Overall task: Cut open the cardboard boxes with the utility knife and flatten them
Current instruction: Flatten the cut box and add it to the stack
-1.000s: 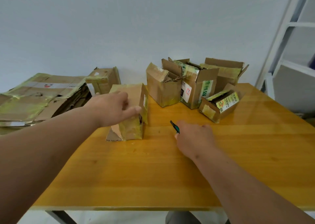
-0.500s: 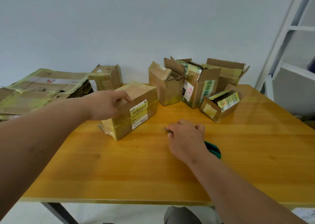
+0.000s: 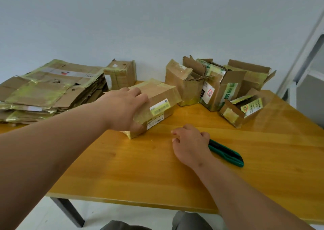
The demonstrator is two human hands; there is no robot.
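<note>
A sealed cardboard box (image 3: pixel 157 105), wrapped in yellowish tape and bearing printed labels on its near side, lies on its long face just left of the frame's centre, on the yellow wooden worktop (image 3: pixel 140 168). The left hand (image 3: pixel 125 108) lies over the box's left end, fingers laid across the top and the thumb side wrapping down around the near corner, so it grips the box. Just below and right of the box, the right hand (image 3: pixel 190 142) rests knuckles-up on the worktop with its fingers curled around the front part of a green and black utility knife (image 3: pixel 228 153); the handle sticks out toward the lower right, lying flat on the wood. The blade end is hidden under the hand.

Behind the box, at centre right, stands a cluster of opened boxes (image 3: pixel 215 86) with flaps up, torn tape and labels; the nearest of them lies tipped on its side toward the right edge of the worktop. One small taped box (image 3: pixel 121 74) stands apart at the back, upper centre left. At the left edge of the frame lies a stack of flattened cardboard (image 3: pixel 47 89), several layers deep. A pale wall (image 3: pixel 157 19) fills the upper half, and a white shelf frame (image 3: pixel 308 54) rises at the far right.
</note>
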